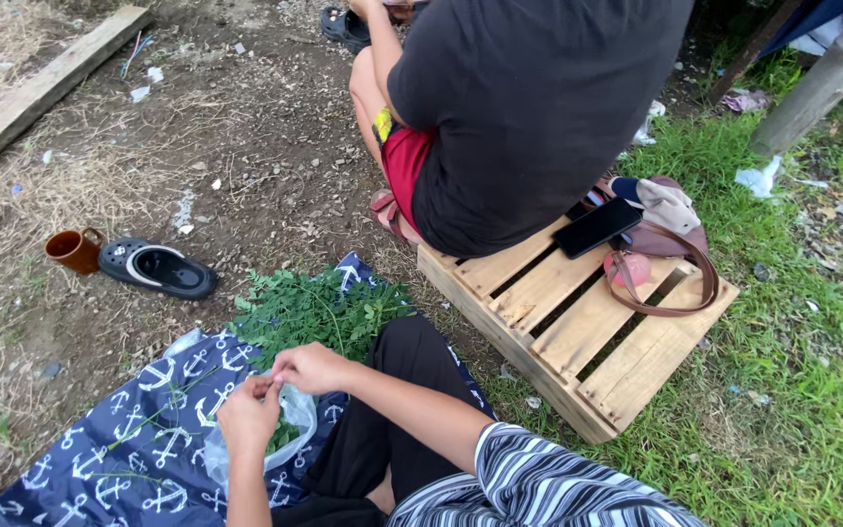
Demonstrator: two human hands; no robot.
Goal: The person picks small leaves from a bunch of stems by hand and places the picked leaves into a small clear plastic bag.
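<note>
Striped sleeve [539, 483] closest, at the bottom edge, leading up the forearm to the right hand [312, 368]. Fingertips pinched together there on a thin green stem [267, 384], the other end nipped by the left hand [249, 412] just below, so both sets of fingers closed on the same sprig, held taut between them as if for stripping leaflets. Directly beneath the left fingers, a clear plastic bag [285, 429] with its mouth open upward, placed to catch whatever drops; some green already inside. Just beyond the right fingertips, a loose heap of leafy green sprigs [319, 307], within easy reach and kept off the dirt by a navy cloth with white anchors [139, 439]. Bare stems scattered on that cloth, left of the hands. Well away to the left of the fingers, a black sandal [158, 268] and a brown mug [74, 249] on bare ground. Off to the right, a wooden pallet [587, 342] serving as a seat for another person in a dark shirt [529, 107], with a phone [597, 226] and a strapped bag [670, 239] laid flat on the slats.
</note>
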